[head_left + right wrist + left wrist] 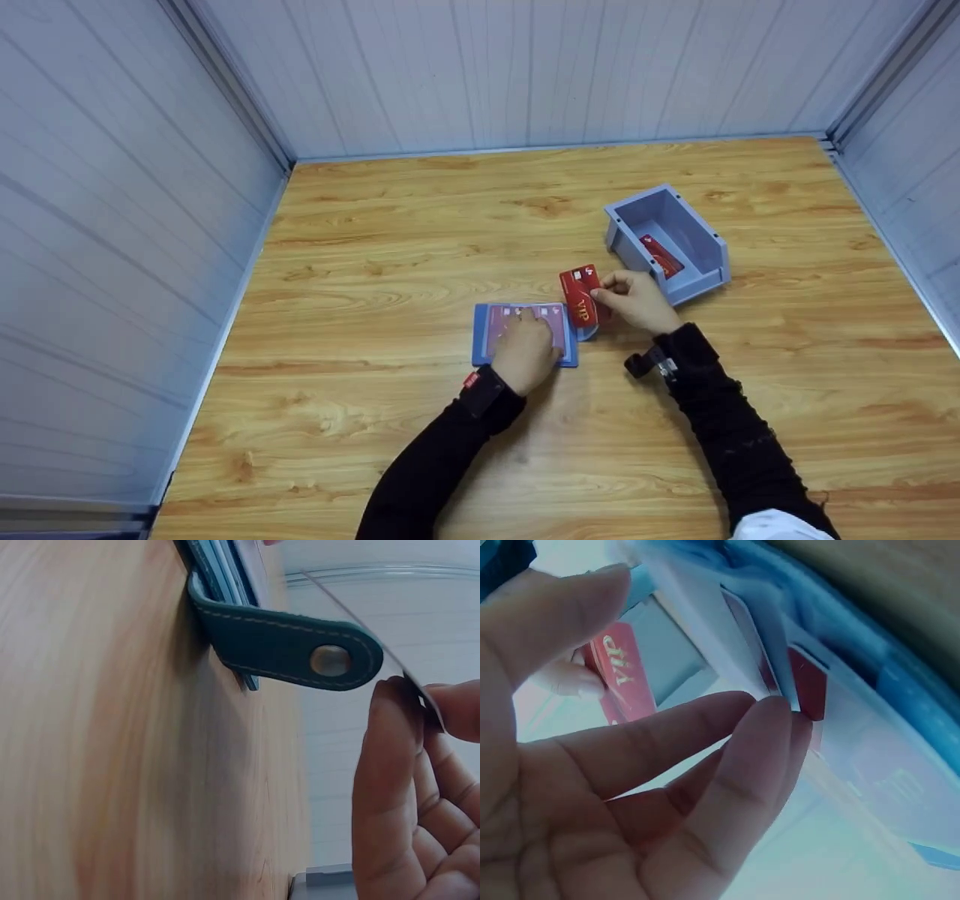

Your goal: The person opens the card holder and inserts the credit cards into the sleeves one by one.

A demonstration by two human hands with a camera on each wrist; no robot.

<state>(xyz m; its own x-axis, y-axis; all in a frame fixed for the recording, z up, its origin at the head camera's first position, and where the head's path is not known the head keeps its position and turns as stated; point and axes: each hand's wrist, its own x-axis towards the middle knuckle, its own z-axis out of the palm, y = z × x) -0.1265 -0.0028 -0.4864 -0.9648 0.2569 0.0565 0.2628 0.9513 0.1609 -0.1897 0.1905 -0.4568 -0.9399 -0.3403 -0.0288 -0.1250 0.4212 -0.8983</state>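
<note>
A blue card holder [479, 336] lies unfolded on the table, with red cards showing through its clear sleeves. My left hand [525, 351] rests over it. In the left wrist view, its fingertips touch the sleeve edges near a tucked red card [808, 682], while the thumb stands apart. Just right of the holder, my right hand [637, 301] pinches a red VIP card [579, 292] by its edge between thumb and fingers. The holder's strap [262, 645] with a metal snap sticks out below that card.
A grey plastic bin [709, 287] stands right of and behind the right hand, with a red card [661, 256] inside. The wooden table [360, 247] is bounded by white panel walls [495, 82] at the back and sides.
</note>
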